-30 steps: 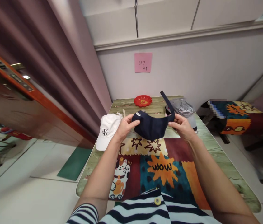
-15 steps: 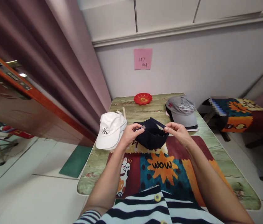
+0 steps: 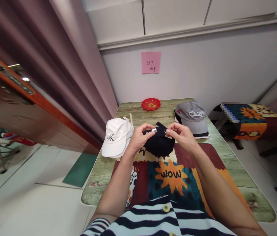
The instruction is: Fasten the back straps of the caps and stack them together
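A dark navy cap [image 3: 160, 144] is held up over the table's far middle, its back strap turned upward. My left hand [image 3: 142, 137] pinches the strap end that carries a small silver buckle [image 3: 154, 130]. In the fingers of my right hand [image 3: 181, 133] is the loose strap [image 3: 162, 126], whose free end sticks up to the left, close to the buckle. Whether the strap passes through the buckle I cannot make out. To the left lies a white cap [image 3: 116, 136] with black letters, on top of another pale cap. A grey cap [image 3: 192, 118] tops a stack at the right.
A red scalloped dish [image 3: 150, 104] sits at the table's back edge. A colourful mat [image 3: 172, 183] covers the front of the wood-patterned table [image 3: 96, 173]. A pink note [image 3: 151, 62] is on the wall, and a curtain [image 3: 84, 65] hangs at left.
My right hand has moved left, bringing the strap near the buckle. The strap's free end now points up past the fingers, and the cap's opening has narrowed.
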